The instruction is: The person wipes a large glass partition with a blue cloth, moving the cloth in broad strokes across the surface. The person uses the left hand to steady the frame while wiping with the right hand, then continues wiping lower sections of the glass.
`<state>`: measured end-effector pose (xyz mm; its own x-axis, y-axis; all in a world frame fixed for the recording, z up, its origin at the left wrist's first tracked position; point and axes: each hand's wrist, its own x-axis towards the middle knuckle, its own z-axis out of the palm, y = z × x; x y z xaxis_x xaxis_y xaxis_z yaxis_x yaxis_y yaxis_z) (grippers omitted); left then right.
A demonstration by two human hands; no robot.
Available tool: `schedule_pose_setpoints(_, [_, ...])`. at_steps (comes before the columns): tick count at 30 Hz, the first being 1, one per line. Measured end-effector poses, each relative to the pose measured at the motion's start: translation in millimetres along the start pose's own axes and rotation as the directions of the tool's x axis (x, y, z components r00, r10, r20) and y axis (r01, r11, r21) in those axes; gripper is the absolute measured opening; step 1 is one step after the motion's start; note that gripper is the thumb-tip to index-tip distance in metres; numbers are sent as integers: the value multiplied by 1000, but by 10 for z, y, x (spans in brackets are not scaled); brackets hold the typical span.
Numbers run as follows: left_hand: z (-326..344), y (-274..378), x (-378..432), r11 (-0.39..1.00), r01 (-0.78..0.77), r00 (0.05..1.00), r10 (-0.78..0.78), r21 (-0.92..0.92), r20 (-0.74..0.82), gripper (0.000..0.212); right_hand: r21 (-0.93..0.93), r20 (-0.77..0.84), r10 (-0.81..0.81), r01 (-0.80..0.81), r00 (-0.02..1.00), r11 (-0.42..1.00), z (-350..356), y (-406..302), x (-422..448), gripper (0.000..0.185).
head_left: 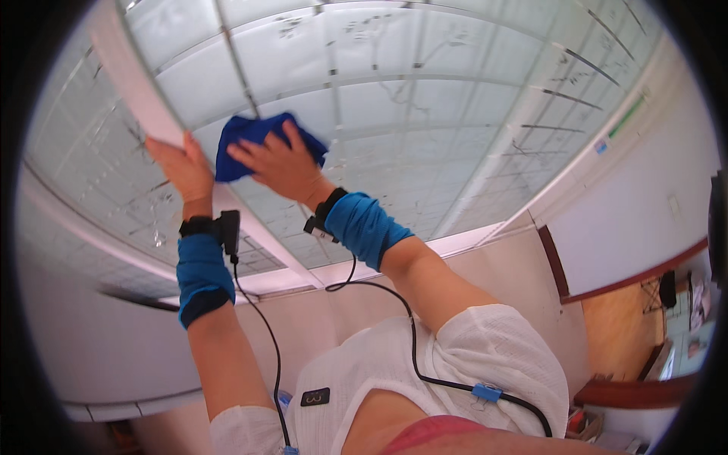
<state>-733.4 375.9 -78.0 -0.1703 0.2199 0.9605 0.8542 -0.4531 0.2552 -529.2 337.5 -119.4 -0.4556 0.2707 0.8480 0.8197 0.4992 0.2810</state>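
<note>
A dark blue cloth point(239, 136) lies against a large patterned glass panel point(409, 108) in a pale frame. My right hand point(284, 162) presses on the cloth, fingers spread over it. To its left, my left hand point(185, 165) grips the pale upright frame bar point(133, 74), its thumb and fingers at the bar's two sides, close to the cloth's left edge. Both wrists bear blue sleeves and black straps with small devices, from which black cables run down over the white top.
More glass point(108, 153) extends left of the bar. Below the panel runs a pale bottom rail point(466, 242) above a light tiled floor point(489, 278). On the right are a white wall point(642, 193) with dark red trim and an opening to a room with a wooden floor point(620, 330).
</note>
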Motion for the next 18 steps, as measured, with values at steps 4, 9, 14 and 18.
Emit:
schedule_pose_setpoints(4, [-14, -42, 2, 999, 0, 1000, -1, 52, 17, 74, 25, -26, -39, 39, 999, 999, -22, 290, -324, 79])
schedule_pose_setpoints(9, [-42, -40, 27, 994, 51, 998, -52, 94, 17, 75, 60, -28, 302, -300, 953, 952, -656, 1391, -522, 69])
schedule_pose_setpoints(14, [-85, 88, 69, 994, 95, 995, -95, 60, 7, 74, -220, -285, 453, -518, 845, 827, -1364, 2757, -981, 70])
schedule_pose_setpoints(18, [-131, 202, 87, 994, 108, 994, -108, 19, 18, 71, -169, -525, 489, -649, 696, 742, -1660, 3739, -1670, 62])
